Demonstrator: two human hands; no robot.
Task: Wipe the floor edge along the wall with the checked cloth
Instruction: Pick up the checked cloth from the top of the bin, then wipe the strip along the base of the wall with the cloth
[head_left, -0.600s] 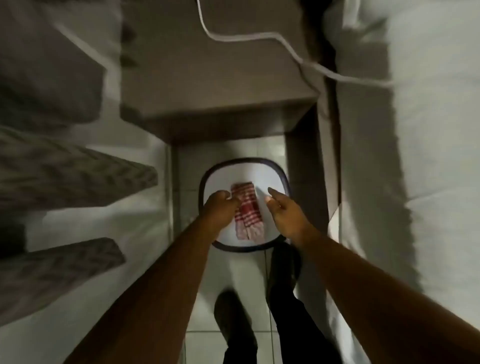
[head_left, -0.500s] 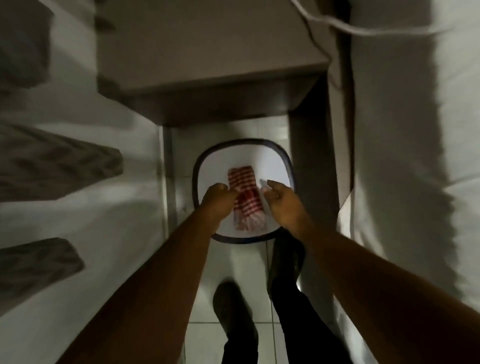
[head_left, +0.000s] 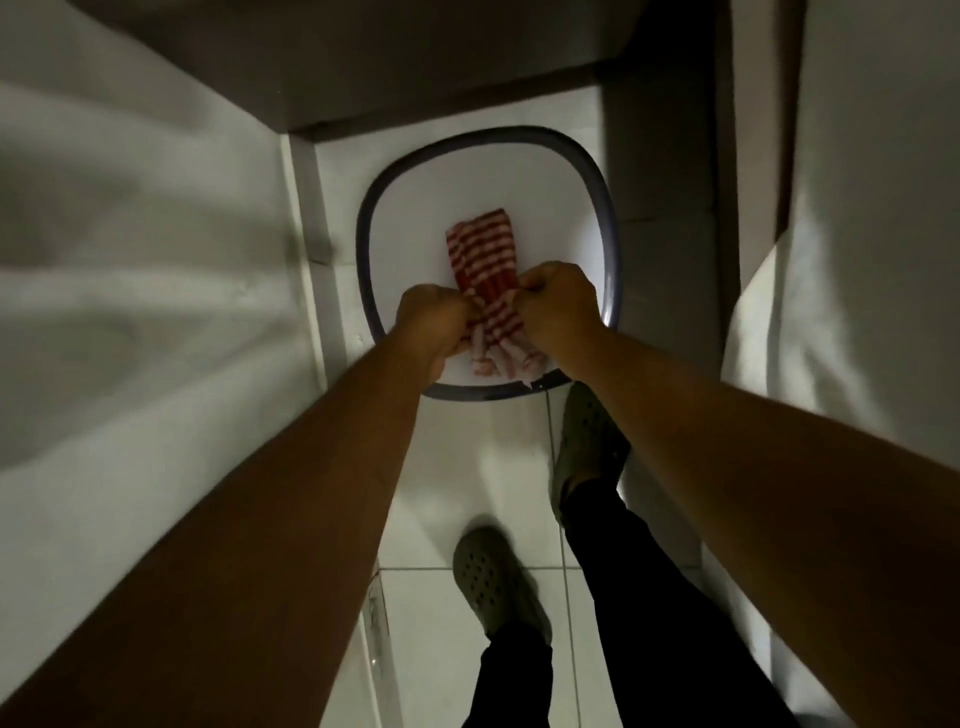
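The red-and-white checked cloth (head_left: 485, 260) lies folded inside a white basin with a dark rim (head_left: 609, 218) on the tiled floor. My left hand (head_left: 431, 325) grips the cloth's left side and my right hand (head_left: 558, 304) grips its right side; both are closed on the fabric over the basin's near half. The cloth's near end bunches between my wrists. The white wall (head_left: 130, 260) runs along the left, meeting the floor at a pale skirting strip (head_left: 311, 208).
A grey cabinet or ledge (head_left: 415, 62) overhangs the basin's far side. White fabric, like a bed edge (head_left: 857, 260), lines the right. My feet in grey clogs (head_left: 493, 582) stand on the narrow tiled strip (head_left: 457, 457) behind the basin.
Both hands have closed in from either side and taken hold of the cloth. The view has dropped closer to the basin.
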